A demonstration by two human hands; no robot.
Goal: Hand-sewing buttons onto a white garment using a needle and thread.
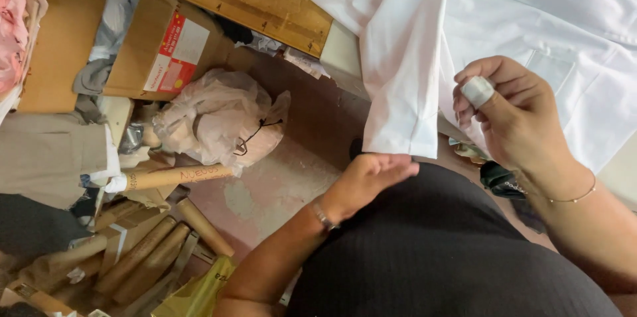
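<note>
Your left hand [371,174] lies flat and open under the cuff of the white coat's sleeve [403,71], which hangs off the bench [342,52]. Your right hand [514,115], thumb bandaged, is curled near the cloth; what it grips I cannot tell. Judged: sleeve inspection, needing a firm cuff hold.

I see a white garment [531,25] spread flat, dark buttons up top. Its sleeve [405,71] hangs off the table edge.
</note>
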